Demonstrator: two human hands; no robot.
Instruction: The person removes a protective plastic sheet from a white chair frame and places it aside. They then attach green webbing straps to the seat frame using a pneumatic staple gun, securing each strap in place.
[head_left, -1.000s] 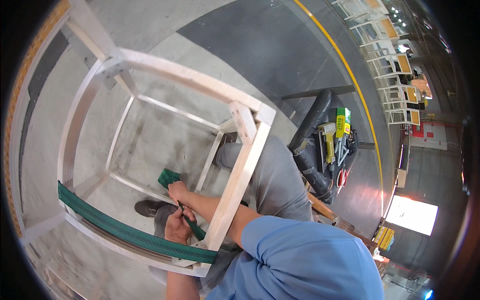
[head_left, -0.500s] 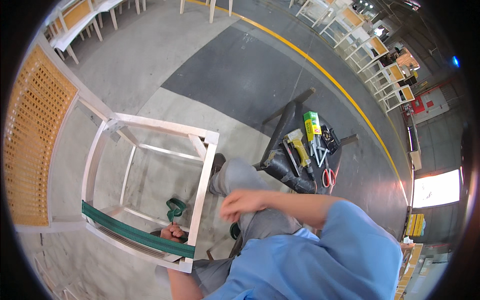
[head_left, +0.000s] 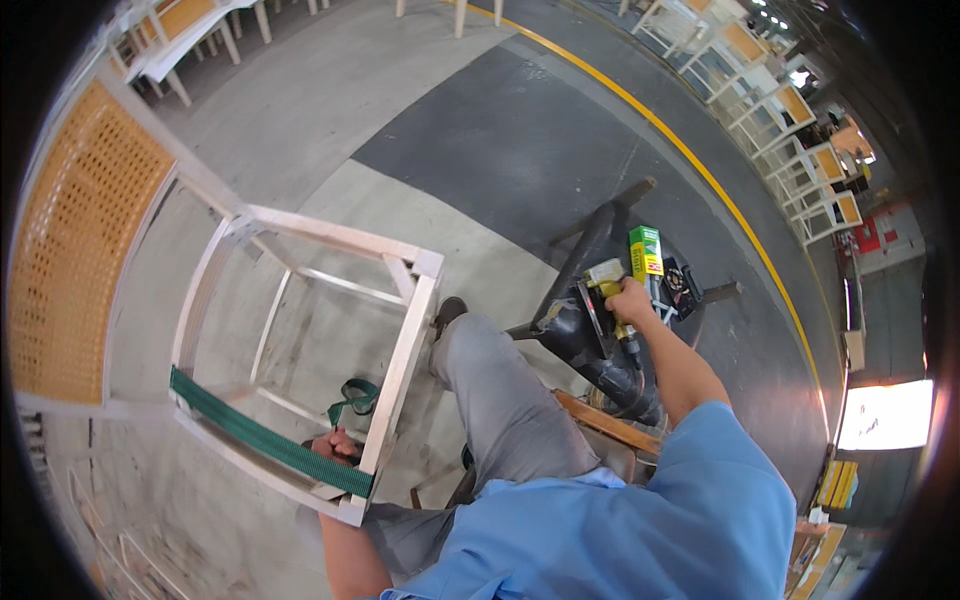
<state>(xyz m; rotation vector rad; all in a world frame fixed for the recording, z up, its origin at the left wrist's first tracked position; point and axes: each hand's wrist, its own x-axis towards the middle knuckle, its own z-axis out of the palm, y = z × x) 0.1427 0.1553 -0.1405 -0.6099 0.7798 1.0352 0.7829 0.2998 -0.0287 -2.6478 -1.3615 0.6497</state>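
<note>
A pale wooden chair frame (head_left: 398, 350) with a woven cane back (head_left: 85, 250) stands at the left, its seat without a panel. Green webbing (head_left: 265, 435) runs across one side of the seat frame, and its loose end (head_left: 358, 398) curls inside. My left hand (head_left: 337, 446) reaches in under the strap, its fingers closed on the webbing's loose part. At the right, my right hand (head_left: 630, 302) is wrapped round the handle of a yellow staple gun (head_left: 604, 274), which lies on a worn black stool (head_left: 572, 325).
Beside the staple gun on the stool are a green-and-yellow box (head_left: 646, 252), staple strips (head_left: 661, 300) and a small black object (head_left: 684, 290). A wooden bar (head_left: 610, 422) is near my leg. Rows of chairs (head_left: 780, 110) stand beyond a yellow floor line (head_left: 690, 150).
My right hand has moved from over my knee to the right and taken hold of the staple gun. My left hand stays at the webbing. The red-handled scissors are now out of sight.
</note>
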